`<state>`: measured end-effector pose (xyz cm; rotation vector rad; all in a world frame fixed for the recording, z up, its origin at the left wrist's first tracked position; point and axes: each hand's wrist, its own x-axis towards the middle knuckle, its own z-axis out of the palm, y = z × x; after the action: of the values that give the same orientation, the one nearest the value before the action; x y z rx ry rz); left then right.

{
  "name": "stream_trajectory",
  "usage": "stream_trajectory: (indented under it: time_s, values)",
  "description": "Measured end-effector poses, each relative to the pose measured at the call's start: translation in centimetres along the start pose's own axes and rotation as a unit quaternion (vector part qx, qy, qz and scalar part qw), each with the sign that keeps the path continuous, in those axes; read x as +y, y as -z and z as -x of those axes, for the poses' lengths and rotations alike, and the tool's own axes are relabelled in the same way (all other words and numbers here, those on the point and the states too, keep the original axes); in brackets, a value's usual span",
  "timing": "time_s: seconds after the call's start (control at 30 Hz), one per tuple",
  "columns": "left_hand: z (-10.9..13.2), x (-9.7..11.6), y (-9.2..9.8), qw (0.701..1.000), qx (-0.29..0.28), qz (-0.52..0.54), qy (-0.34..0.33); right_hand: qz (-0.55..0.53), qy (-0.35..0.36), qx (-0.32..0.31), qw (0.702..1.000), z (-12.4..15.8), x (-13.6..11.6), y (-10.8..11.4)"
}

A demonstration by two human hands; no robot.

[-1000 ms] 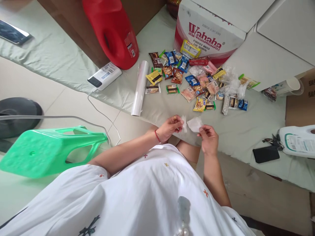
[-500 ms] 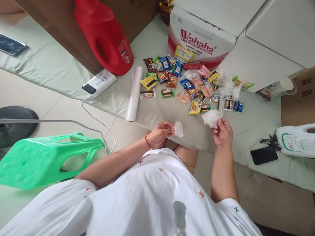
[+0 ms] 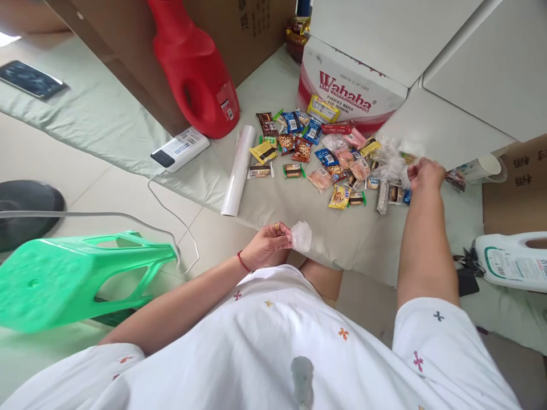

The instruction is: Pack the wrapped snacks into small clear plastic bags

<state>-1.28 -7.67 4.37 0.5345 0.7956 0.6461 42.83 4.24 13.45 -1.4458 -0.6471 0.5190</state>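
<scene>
My left hand (image 3: 267, 245) pinches a clear wrapper (image 3: 302, 236). Past the snacks (image 3: 326, 157), by the plastic pile (image 3: 390, 162), is my curled right hand (image 3: 427, 174); I can't tell if it's gripping. This looks like the reach-over step, so next needs a gentle touch.

place: apparently home; green plastic stool (image 3: 55, 282); cloth-covered ledge (image 3: 329, 245); white cabinet (image 3: 487, 71); tiled floor (image 3: 85, 154)
</scene>
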Motion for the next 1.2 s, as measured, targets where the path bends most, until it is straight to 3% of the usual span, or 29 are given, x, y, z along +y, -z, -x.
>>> stream_trajectory:
  time_s: [0.07,0.13,0.17,0.2,0.27,0.33,0.4,0.53,0.67,0.83,0.9,0.97,1.07,1.13,1.2]
  values:
    - [-0.4,-0.1,-0.1,1.000,0.007,-0.006,-0.007,0.016,0.004,0.031,0.999,4.7,1.1,0.0]
    - [-1.0,-0.2,-0.5,1.000,0.010,-0.016,-0.018,0.034,-0.009,0.007,0.999,11.7,2.6,-0.2]
    - [-1.3,-0.3,-0.8,0.999,0.009,-0.023,-0.025,0.047,-0.044,-0.046,0.997,15.6,3.4,-0.3]
    - [-1.7,-0.4,-1.1,0.999,0.006,-0.031,-0.032,0.058,-0.106,-0.141,0.983,19.5,4.2,-0.5]
    - [-2.3,-0.6,-2.0,0.998,-0.012,-0.043,-0.047,0.057,-0.180,-0.254,0.948,26.0,5.5,-1.2]
    - [-2.9,-0.7,-3.1,0.996,-0.050,-0.056,-0.052,0.042,-0.210,-0.270,0.939,29.8,6.3,-1.9]
    - [-3.3,-0.7,-4.0,0.993,-0.086,-0.059,-0.050,0.004,-0.227,-0.218,0.949,30.6,6.6,-2.1]
    - [-3.6,-0.3,-4.7,0.995,-0.094,0.001,-0.037,-0.082,-0.248,-0.121,0.958,27.9,6.1,-0.3]
    - [-3.5,0.4,-3.4,0.996,-0.066,0.065,-0.010,-0.103,-0.253,-0.120,0.954,25.8,5.5,1.7]
    - [-3.1,1.1,-1.8,0.989,-0.054,0.134,0.026,-0.064,-0.275,-0.170,0.944,26.7,6.6,1.7]
    - [-3.1,1.5,-1.6,0.986,-0.060,0.153,0.031,0.028,-0.212,-0.173,0.961,27.4,6.9,1.4]
    - [-3.2,1.9,-1.6,0.986,-0.065,0.149,0.029,0.159,-0.076,-0.161,0.971,27.9,6.5,1.2]
    - [-3.4,2.2,-1.7,0.990,-0.081,0.113,0.027,0.293,0.120,-0.205,0.926,28.2,4.9,1.1]
    - [-3.5,2.2,-1.9,0.992,-0.088,0.089,0.027,0.303,0.171,-0.269,0.898,28.1,3.8,1.0]
    - [-3.5,2.2,-2.0,0.994,-0.082,0.072,0.018,0.282,0.160,-0.281,0.903,27.8,3.1,1.1]
